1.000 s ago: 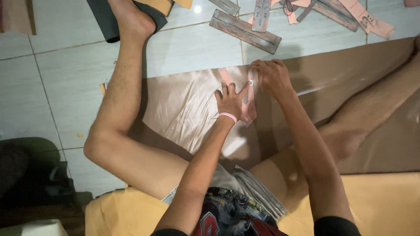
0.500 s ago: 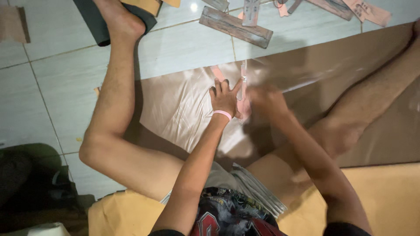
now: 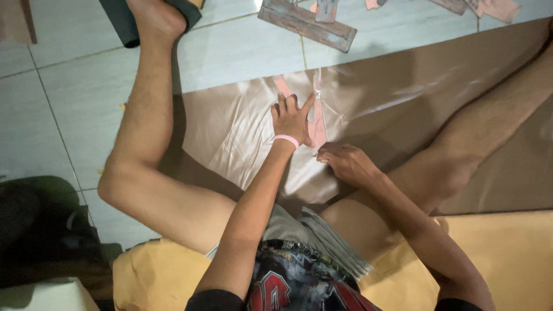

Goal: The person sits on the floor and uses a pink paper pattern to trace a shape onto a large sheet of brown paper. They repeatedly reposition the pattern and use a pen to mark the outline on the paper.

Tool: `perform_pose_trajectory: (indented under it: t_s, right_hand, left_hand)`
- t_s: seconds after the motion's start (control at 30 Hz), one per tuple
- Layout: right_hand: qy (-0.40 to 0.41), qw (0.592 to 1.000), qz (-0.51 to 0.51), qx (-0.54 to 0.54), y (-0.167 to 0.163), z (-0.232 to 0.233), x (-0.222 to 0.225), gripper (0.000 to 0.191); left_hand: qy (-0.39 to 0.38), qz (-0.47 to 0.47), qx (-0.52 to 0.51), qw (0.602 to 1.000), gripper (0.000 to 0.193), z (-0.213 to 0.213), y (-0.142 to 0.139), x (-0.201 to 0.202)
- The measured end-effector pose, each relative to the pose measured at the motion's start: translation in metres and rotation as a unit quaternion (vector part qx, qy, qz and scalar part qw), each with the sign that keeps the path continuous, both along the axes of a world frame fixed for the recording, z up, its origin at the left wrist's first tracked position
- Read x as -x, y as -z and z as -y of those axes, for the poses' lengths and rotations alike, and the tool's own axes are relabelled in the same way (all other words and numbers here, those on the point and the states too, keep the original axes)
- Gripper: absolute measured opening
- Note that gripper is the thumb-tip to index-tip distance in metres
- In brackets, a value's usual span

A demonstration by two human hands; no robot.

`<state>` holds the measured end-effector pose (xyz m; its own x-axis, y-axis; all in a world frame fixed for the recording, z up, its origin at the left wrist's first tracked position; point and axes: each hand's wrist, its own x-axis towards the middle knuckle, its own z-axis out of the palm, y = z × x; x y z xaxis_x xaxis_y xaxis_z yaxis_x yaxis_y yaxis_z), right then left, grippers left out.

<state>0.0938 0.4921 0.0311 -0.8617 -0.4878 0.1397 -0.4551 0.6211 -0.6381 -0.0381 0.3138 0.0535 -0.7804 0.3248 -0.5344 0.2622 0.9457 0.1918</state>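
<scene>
A shiny tan fabric sheet (image 3: 230, 126) lies spread on the tiled floor between my legs. A pink V-shaped pattern piece (image 3: 317, 124) rests on it. My left hand (image 3: 292, 118), with a pink wristband, presses flat on the pattern with fingers spread. My right hand (image 3: 344, 162) sits just below the pattern's lower tip, fingers pinched on a small marking tool whose tip touches the fabric; the tool is mostly hidden.
Wooden strips (image 3: 308, 23) and more pink pattern pieces (image 3: 495, 8) lie on the tiles at the top. My left foot rests on a dark mat (image 3: 118, 20). A yellow cushion (image 3: 507, 253) lies under me. A dark bag (image 3: 40, 230) sits at the lower left.
My right hand has slid from the top of the pattern down toward me to its lower tip. My left hand has stayed pressed on the pattern.
</scene>
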Motion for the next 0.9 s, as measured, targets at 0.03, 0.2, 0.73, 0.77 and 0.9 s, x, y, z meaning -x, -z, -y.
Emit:
perform_pose_trajectory:
  t_s: [0.03,0.2,0.73,0.77,0.9]
  right_hand:
    - [-0.006,1.0,-0.001,-0.015,-0.001,-0.002,-0.001,0.024]
    - [0.052,0.997,-0.045,-0.044,-0.008,-0.027,0.014,0.033]
    - [0.182,0.982,-0.021,0.041,-0.01,-0.018,0.111,0.022]
    - [0.178,0.982,-0.023,0.052,-0.008,-0.019,0.113,0.023]
    - [0.131,0.99,-0.036,-0.026,0.003,-0.019,0.119,0.023]
  left_hand:
    - [0.0,-0.006,0.0,1.0,0.145,0.0,0.0,-0.001]
    - [-0.002,-0.014,-0.004,1.0,0.145,0.0,0.003,-0.001]
    - [-0.011,0.019,0.025,0.999,0.144,-0.003,-0.007,0.004]
    - [-0.013,0.02,0.021,1.0,0.144,-0.002,-0.006,0.004]
    - [-0.008,0.013,0.019,1.0,0.143,-0.002,-0.002,0.002]
